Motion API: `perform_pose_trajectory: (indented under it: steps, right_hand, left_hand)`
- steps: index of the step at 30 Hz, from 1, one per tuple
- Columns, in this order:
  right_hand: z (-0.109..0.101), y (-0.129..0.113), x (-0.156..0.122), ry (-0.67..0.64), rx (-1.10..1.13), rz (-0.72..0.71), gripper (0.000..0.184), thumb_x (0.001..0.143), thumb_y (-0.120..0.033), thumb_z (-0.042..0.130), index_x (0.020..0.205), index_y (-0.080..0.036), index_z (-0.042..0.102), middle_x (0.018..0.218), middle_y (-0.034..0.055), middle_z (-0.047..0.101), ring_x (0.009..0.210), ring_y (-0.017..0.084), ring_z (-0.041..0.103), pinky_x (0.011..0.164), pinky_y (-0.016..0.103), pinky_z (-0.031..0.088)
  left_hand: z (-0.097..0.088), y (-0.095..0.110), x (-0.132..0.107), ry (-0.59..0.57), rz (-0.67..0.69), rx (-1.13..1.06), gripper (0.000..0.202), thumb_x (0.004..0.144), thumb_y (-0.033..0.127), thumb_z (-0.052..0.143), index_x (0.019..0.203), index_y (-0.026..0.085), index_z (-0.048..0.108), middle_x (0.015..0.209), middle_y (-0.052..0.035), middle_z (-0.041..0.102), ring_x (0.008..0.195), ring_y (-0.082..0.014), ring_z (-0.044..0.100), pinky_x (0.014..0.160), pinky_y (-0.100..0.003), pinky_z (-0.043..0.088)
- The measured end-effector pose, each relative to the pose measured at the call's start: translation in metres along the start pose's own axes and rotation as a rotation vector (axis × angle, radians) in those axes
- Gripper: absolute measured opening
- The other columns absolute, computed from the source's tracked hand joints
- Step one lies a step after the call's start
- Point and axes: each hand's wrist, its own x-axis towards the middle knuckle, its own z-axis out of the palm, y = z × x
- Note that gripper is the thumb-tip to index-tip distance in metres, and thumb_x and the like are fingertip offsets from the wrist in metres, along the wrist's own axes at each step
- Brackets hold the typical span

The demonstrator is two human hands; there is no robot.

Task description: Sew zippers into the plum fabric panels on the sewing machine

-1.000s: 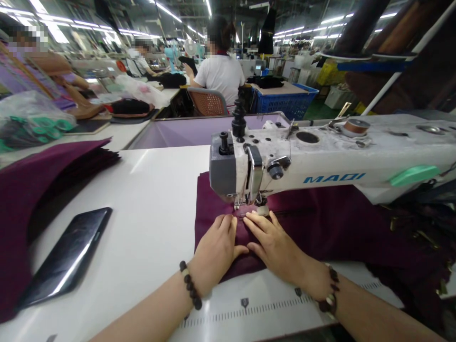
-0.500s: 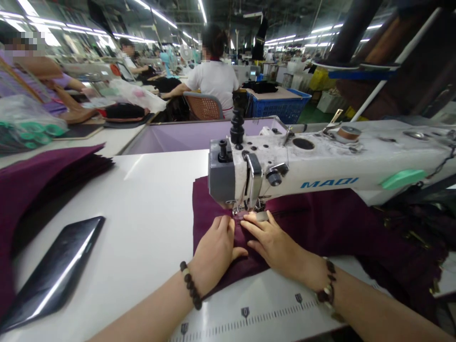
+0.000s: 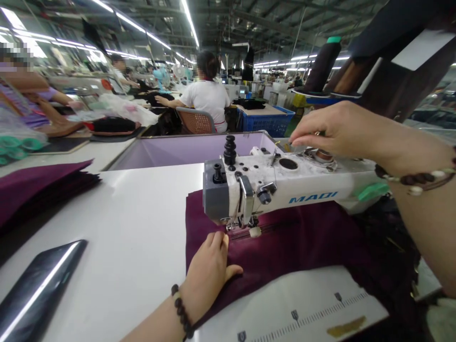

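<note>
Phone lies at the near left of the bench, probably set there to be clear of the sewing; a printed scale runs along the near edge, presumably for measuring. The hands are well apart. The left hand, fingers together and thumb spread, lies palm down on maroon cloth, its fingertips just beside the needle area; it seems to keep the piece flat and in line. This cloth spreads under the head of the sewing machine, dark lines showing beside the foot. The right hand is over the machine's arm, thumb and fingers drawn close near a bobbin; whether they grip anything, I cannot tell. A stack of maroon cloth sits to the left, likely for easy reach. Beyond come a lilac-sided trough, thread cones on a stand, a blue crate and a seated person in a white shirt.
</note>
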Motion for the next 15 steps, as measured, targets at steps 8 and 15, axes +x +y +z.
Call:
perform_pose_trajectory:
  steps: [8,15]
  right_hand:
    - [-0.009,-0.005,0.003,0.083,-0.278,0.052,0.067,0.076,-0.043,0.003,0.073,0.002,0.052,0.116,0.0032,0.050,0.107,0.018,0.042,0.076,0.031,0.033]
    - [-0.010,-0.001,0.024,0.243,-0.363,0.090,0.070,0.074,-0.043,0.000,0.077,0.005,0.050,0.127,0.0063,0.037,0.105,0.027,0.037,0.077,0.041,0.028]
  left_hand:
    - [-0.003,-0.001,-0.001,0.016,0.002,-0.040,0.059,0.059,0.047,0.074,0.099,0.009,0.055,0.095,-0.0105,0.055,0.088,-0.0259,0.052,0.082,-0.040,0.046]
    - [0.002,-0.007,0.004,0.011,0.016,-0.061,0.061,0.065,0.049,0.069,0.106,0.006,0.055,0.103,-0.0140,0.054,0.097,-0.0280,0.050,0.086,-0.041,0.044]
